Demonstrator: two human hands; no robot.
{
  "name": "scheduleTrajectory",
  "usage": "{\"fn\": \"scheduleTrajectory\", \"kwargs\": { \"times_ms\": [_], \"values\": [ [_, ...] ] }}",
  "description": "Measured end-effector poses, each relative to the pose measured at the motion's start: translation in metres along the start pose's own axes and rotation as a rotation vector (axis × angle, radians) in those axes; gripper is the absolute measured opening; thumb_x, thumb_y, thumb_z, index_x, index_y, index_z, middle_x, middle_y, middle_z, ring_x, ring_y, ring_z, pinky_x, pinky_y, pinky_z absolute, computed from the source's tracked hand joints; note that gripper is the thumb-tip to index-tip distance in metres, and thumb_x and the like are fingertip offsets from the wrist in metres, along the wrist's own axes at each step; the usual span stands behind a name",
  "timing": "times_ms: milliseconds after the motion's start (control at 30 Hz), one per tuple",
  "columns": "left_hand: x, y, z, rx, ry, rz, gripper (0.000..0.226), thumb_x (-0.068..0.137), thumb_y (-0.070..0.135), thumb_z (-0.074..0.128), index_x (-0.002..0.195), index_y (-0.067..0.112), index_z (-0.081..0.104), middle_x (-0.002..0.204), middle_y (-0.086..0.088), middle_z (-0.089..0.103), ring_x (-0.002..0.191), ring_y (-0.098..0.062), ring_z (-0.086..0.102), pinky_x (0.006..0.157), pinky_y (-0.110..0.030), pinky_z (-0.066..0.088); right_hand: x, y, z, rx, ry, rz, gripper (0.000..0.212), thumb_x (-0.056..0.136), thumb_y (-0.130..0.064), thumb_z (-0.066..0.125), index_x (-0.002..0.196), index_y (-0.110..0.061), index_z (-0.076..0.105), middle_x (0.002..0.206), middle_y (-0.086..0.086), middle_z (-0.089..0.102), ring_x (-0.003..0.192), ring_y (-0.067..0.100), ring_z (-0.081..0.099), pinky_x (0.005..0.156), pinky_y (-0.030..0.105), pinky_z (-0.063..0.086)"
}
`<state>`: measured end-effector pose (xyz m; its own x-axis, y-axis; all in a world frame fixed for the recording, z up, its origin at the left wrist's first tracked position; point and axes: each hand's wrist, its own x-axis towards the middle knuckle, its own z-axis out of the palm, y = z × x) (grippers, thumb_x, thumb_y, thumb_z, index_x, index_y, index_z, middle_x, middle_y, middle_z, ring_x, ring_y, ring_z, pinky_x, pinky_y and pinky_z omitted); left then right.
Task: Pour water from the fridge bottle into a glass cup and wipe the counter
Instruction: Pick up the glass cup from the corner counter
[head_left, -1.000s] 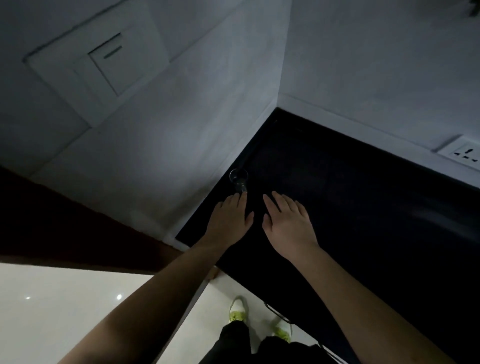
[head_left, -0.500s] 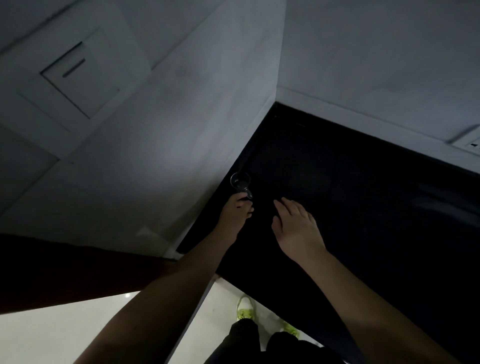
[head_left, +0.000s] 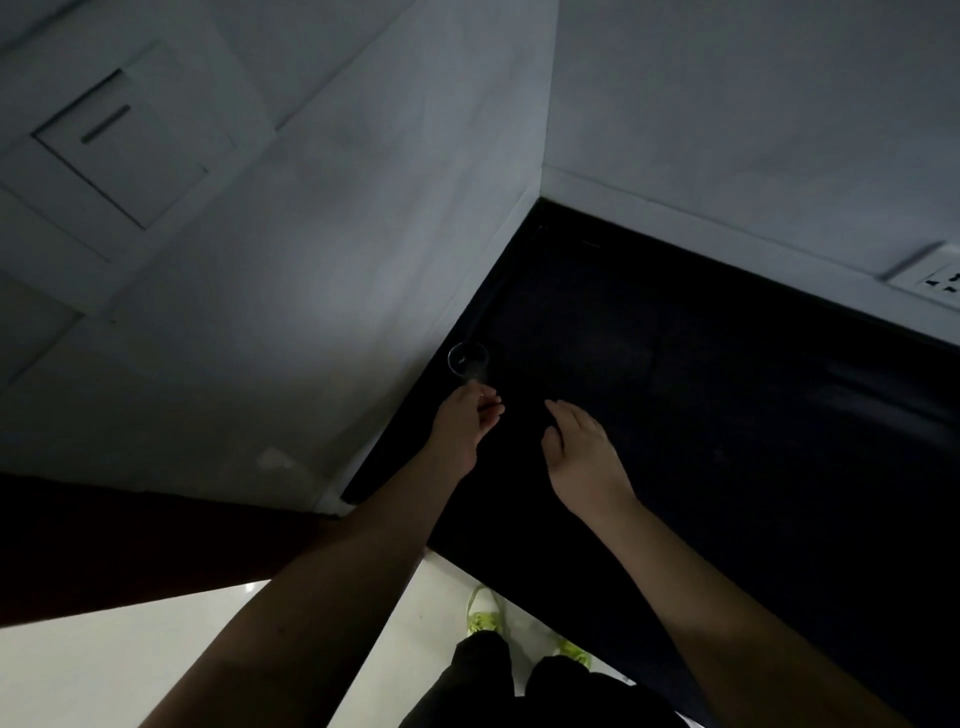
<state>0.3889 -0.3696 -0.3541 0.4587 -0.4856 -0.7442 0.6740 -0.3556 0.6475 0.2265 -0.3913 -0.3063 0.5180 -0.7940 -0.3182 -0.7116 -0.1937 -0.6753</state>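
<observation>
A small clear glass cup (head_left: 468, 359) stands on the black counter (head_left: 701, 395), close to the left wall. My left hand (head_left: 464, 430) reaches to it, thumb and fingers curled around its lower part, which they hide. My right hand (head_left: 583, 453) hovers just right of it, low over the counter, palm down with its fingers loosely apart and nothing in it. The room is dim. No bottle or cloth is in view.
White walls meet in a corner (head_left: 540, 192) behind the counter. A wall socket (head_left: 935, 280) sits at the far right, and a switch plate (head_left: 119, 140) is on the left wall. Pale floor (head_left: 104, 670) and my shoes (head_left: 485, 616) show below the counter's front edge.
My left hand went from lying flat on the counter to curling its fingers around the base of the glass cup. My right hand lifted and drew slightly to the right.
</observation>
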Motion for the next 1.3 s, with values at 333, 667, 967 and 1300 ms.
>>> {"fn": "scheduleTrajectory", "kwargs": {
  "times_ms": [333,667,967,1300],
  "values": [
    [-0.016,0.004,-0.026,0.218,-0.057,0.205,0.032,0.104,0.018,0.045,0.076,0.008,0.057,0.073,-0.010,0.061,0.067,-0.017,0.058,0.064,-0.023,0.051,-0.004,-0.011,-0.005,0.959,-0.080,0.330,0.039,0.101,-0.030,0.038,0.136,-0.021,0.053,0.132,-0.005,0.057,0.121,0.008,0.053,0.092,0.020,0.040],
    [-0.074,0.009,-0.028,0.500,-0.384,0.344,0.036,0.104,0.020,0.045,0.071,0.012,0.057,0.071,-0.004,0.064,0.061,-0.010,0.056,0.063,-0.022,0.048,-0.020,-0.018,-0.023,1.152,0.008,0.367,0.039,0.101,-0.030,0.041,0.133,-0.011,0.055,0.130,0.004,0.060,0.118,0.016,0.057,0.100,0.029,0.041],
    [-0.118,0.029,-0.011,0.744,-0.622,0.411,0.039,0.102,0.039,0.044,0.068,0.021,0.053,0.068,0.002,0.050,0.062,-0.015,0.043,0.066,-0.030,0.038,-0.070,-0.010,-0.065,1.141,0.077,0.289,0.045,0.104,-0.039,0.033,0.124,-0.011,0.061,0.118,0.007,0.070,0.108,0.019,0.067,0.096,0.034,0.049],
    [-0.148,0.027,0.032,0.949,-0.790,0.466,0.042,0.100,0.047,0.045,0.068,0.022,0.056,0.066,0.006,0.054,0.062,-0.013,0.049,0.071,-0.029,0.046,-0.128,0.010,-0.078,1.292,0.277,0.293,0.044,0.105,-0.037,0.029,0.122,-0.011,0.061,0.121,0.008,0.068,0.113,0.021,0.064,0.101,0.036,0.045]
  ]
}}
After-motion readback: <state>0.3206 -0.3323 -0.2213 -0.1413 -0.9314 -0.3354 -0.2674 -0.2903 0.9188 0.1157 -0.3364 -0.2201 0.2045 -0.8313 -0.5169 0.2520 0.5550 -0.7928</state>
